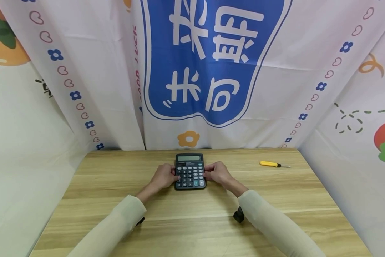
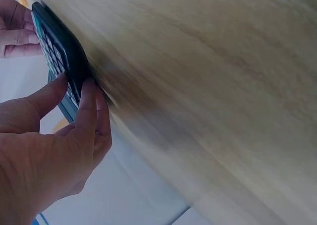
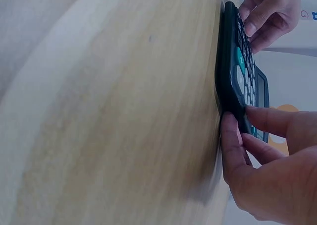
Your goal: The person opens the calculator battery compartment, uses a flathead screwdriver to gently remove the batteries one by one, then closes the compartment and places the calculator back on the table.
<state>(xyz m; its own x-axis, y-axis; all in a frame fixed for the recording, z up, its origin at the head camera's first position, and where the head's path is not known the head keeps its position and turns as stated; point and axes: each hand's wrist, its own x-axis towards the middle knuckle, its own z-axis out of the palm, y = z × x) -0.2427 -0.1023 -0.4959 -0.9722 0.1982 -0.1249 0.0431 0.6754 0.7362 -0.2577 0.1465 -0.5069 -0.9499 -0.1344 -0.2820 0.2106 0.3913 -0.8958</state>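
A black desk calculator (image 1: 190, 172) with dark, white and teal keys is near the back of the wooden table, its display (image 1: 189, 158) towards the wall. My left hand (image 1: 163, 176) pinches its left edge, thumb on the key side and fingers at the side and underneath. On the opposite edge my right hand (image 1: 219, 173) grips it the same way. Both wrist views show the calculator (image 2: 64, 51) just at the tabletop; whether it touches the wood I cannot tell. The right thumb (image 3: 270, 120) lies over the rim by the keys.
A screwdriver (image 1: 270, 164) with a yellow handle lies at the back right of the table (image 1: 192, 228). Printed cloth (image 1: 115, 89) hangs behind the table and on both sides. Black wrist devices (image 1: 238, 215) show by the sleeves.
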